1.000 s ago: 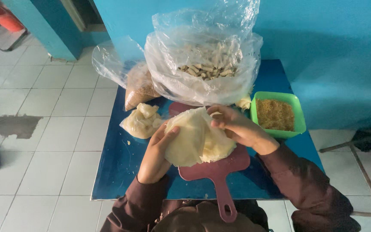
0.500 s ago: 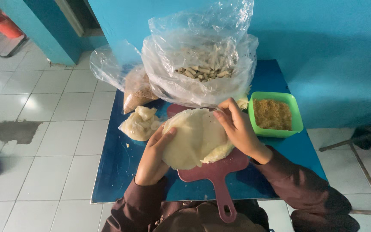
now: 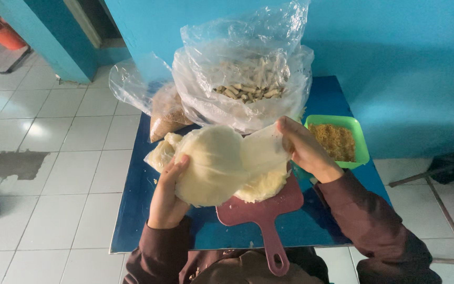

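A small blue table against a blue wall, on a white tiled floor.

The wall (image 3: 405, 63) is painted bright turquoise and the low table (image 3: 311, 231) stands right up against it. White floor tiles (image 3: 53, 158) catch a soft glare of light at the left, beside a dark grey patch (image 3: 11, 163). A blue door frame (image 3: 43, 42) opens at upper left, an orange-red bucket (image 3: 3, 34) beyond it.

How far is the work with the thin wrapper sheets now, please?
Done, it seems: many finished rolls fill the large clear bag. In hand: the left hand holds the round wrapper stack while the right hand peels one sheet off. Left: more wrappers on the cutting board, and filling in the green tray.
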